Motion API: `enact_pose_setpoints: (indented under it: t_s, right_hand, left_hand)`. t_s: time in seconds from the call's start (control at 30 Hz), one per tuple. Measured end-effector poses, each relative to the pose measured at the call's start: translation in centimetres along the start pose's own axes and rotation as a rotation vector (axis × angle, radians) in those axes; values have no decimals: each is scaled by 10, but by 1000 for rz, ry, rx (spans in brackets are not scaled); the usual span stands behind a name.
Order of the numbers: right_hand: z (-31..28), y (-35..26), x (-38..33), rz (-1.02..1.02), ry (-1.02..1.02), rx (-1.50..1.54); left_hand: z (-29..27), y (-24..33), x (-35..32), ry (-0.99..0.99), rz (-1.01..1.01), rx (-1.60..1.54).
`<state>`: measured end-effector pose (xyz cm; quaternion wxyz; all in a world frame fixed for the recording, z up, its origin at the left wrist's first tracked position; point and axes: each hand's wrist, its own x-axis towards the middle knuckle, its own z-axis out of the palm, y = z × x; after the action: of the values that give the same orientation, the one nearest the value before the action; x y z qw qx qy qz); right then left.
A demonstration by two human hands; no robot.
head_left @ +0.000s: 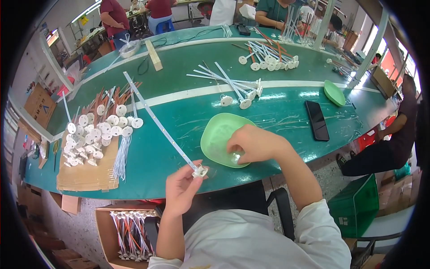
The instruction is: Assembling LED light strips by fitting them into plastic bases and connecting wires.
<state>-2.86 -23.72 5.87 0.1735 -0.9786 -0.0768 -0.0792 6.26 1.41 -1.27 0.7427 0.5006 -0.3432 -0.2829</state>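
Two bare hands work at the near edge of a long green worktable (pixel 277 121). The left hand (pixel 181 186) pinches, between thumb and fingertips, the small white plastic end fitting (pixel 199 171) of a long thin white strip (pixel 154 116), which runs away across the table toward the upper left. The right hand (pixel 253 144) reaches into a shallow pale green plastic dish (pixel 217 134) just beside the fitting, its fingers curled down over small clear parts (pixel 236 158) at the dish's near rim; whether they have closed on one cannot be told.

To the person's left, a flat sheet of brown cardboard (pixel 87 177) carries a heap of white round discs on thin rods (pixel 96 132), with a bundle of pale wires (pixel 121 157) hanging over its right edge. A black phone (pixel 316 120) lies face down to the right of the dish, and a second green dish (pixel 334 93) sits tilted farther back. More white rods with round feet (pixel 233 85) lie scattered across the middle of the table, and another batch (pixel 268 58) lies beyond a pale stripe that runs the table's length. A short wooden block (pixel 154 55) rests near the far edge.

Below the table's near edge, an open cardboard box (pixel 127 233) holds bundled wired strips, and a green plastic crate (pixel 356 206) stands on the floor at right. Other people sit or stand along the far side and at the right end of the table.
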Motion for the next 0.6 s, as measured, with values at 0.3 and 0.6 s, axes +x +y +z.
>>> enact_pose_setpoints:
  t_s: [0.3,0.6]
  right_hand:
    - [-8,3,-4,247,-85,305]
    - [13,-21,-33,552,475,815]
  left_hand:
    - [-2,-1,1,-7,9,43]
    - [0,0,2,-20,18,56]
